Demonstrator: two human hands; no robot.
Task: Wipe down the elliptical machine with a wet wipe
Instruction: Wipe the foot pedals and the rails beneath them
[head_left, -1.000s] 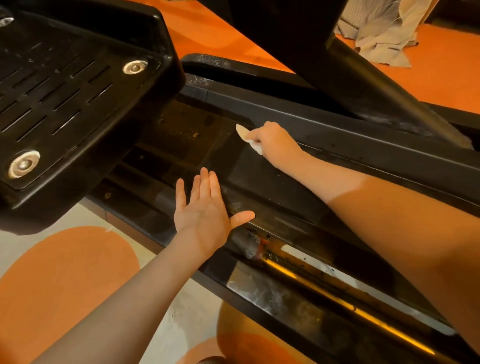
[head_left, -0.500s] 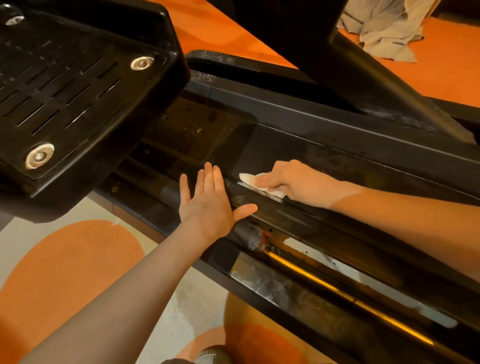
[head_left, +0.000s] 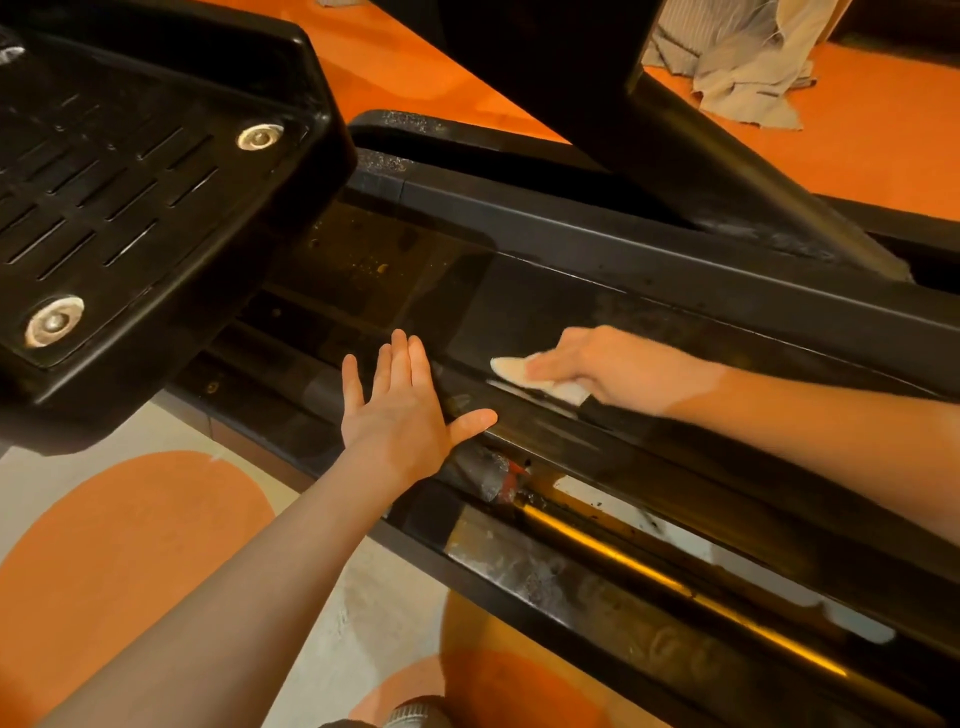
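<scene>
The black elliptical machine's base rail (head_left: 649, 291) runs from upper left to lower right. My right hand (head_left: 608, 366) presses a folded white wet wipe (head_left: 519, 373) flat onto the rail's glossy black surface, fingers over the wipe. My left hand (head_left: 402, 415) lies flat on the rail's near edge just left of the wipe, fingers straight and thumb spread, holding nothing. The machine's black foot pedal (head_left: 135, 197) with two metal bolts hangs over the rail at the upper left.
A thick black arm of the machine (head_left: 701, 150) slants across the top right. A crumpled pale cloth (head_left: 743, 57) lies on the orange floor beyond. Below the rail the floor (head_left: 119, 561) is orange and white. A shoe tip (head_left: 410, 714) shows at the bottom edge.
My right hand slid the wipe from the far side of the rail toward me and to the right along the surface. My left hand stayed flat on the rail edge.
</scene>
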